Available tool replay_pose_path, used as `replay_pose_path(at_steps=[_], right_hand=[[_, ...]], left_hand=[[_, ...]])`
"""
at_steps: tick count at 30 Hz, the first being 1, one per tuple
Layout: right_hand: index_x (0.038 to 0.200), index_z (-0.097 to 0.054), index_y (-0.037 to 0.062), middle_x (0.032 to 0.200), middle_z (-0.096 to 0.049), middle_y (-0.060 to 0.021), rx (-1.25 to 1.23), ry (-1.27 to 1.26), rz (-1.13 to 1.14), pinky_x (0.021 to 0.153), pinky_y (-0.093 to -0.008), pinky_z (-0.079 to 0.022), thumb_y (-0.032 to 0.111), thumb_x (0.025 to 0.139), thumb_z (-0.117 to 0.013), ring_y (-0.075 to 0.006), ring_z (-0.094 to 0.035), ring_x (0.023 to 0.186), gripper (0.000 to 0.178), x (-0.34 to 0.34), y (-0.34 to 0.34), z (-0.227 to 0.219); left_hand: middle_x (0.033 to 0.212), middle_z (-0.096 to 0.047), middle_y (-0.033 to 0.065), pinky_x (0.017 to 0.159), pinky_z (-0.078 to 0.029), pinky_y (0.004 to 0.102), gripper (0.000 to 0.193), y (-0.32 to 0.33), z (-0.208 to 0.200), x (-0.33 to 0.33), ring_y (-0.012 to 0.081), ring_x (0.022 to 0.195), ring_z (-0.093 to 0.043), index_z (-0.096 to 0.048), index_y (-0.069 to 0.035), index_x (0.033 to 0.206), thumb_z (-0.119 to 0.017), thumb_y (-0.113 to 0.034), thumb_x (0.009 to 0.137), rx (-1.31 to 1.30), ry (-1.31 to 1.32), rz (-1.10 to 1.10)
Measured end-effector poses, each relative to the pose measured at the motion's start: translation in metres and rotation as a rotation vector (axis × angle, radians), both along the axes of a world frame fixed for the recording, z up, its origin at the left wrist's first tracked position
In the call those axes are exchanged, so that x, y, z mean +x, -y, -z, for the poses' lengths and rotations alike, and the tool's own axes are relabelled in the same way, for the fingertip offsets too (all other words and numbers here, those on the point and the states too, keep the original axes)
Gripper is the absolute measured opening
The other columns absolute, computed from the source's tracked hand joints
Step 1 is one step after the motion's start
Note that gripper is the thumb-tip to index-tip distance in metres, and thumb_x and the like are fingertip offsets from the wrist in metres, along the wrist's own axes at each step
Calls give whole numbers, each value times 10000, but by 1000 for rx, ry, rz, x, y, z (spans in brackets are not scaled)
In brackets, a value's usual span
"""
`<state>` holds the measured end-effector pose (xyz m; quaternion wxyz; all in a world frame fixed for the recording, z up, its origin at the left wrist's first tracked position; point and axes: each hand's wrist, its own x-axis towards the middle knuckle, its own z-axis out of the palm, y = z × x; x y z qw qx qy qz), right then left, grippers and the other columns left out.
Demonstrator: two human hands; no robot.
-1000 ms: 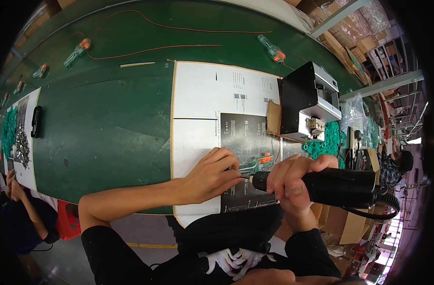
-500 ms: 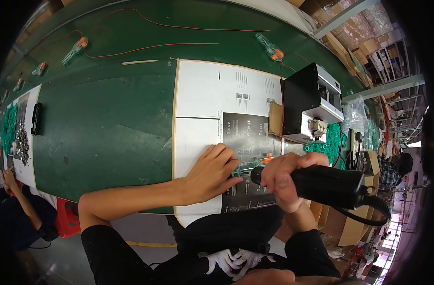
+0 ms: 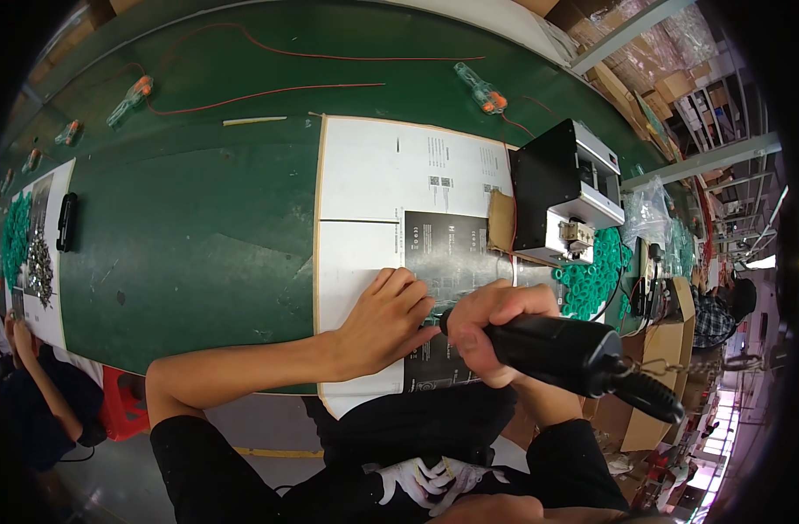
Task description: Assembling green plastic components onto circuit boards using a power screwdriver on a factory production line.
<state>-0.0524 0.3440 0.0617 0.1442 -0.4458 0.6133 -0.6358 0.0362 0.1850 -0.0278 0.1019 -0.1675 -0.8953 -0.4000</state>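
My right hand (image 3: 491,327) is wrapped around a black electric screwdriver (image 3: 552,349), whose tip points left toward the fingers of my left hand (image 3: 373,323). My left hand rests on the printed sheet with its fingers curled against a clear greenish plastic housing (image 3: 432,318). Only a sliver of that housing shows between the two hands. The screwdriver tip is close to it, but whether they touch is hidden.
A black and silver machine (image 3: 556,192) stands at the right, beside a heap of green rings (image 3: 591,279). Clear housings with orange parts and red wires (image 3: 482,89) lie along the back. A black marker (image 3: 67,222) lies at left. Another person's arm (image 3: 45,375) is at far left.
My right hand and the screwdriver have moved left and slightly down, closer to my left hand. The housing's orange part, seen before, is now covered. My left hand stays nearly in place.
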Motion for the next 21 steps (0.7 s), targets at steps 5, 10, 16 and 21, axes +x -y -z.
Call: replay_pose_path(at_steps=[5,10,16,21], right_hand=[[1147,-381,119,730,-573,-64,11,-111,78,559,-373,-536,-102,848,-675,-185,-578,561,474,-2,-14,1],[1231,-441,63,689,-513,-47,-324,105,333,520,-333,-504,-47,921,-605,-143,-512,511,367,-37,-50,-29],[1234,-516,-1,692,-503,-30,-318,8,834,504,-305,-475,-20,942,-642,-117,-507,506,319,-99,-80,-71],[1161,-540,-14,727,-545,-35,-295,-59,878,502,-311,-467,-46,931,-655,-119,-524,519,259,-132,-91,-49]], left_hand=[[992,-519,113,899,-423,424,321,-7,-2,-3,304,1006,-492,-635,5,1004,-773,-235,842,-10,-32,29],[1030,-543,116,873,-430,428,361,-19,-6,-5,310,993,-502,-627,-2,1083,-771,-236,848,-104,-22,-13],[1077,-602,136,866,-445,450,403,-13,-9,-17,336,986,-553,-614,-23,1194,-759,-181,853,-164,30,63],[1151,-643,157,913,-456,451,417,79,-11,-72,360,1059,-583,-615,-14,1215,-746,-80,824,-304,-160,-164]])
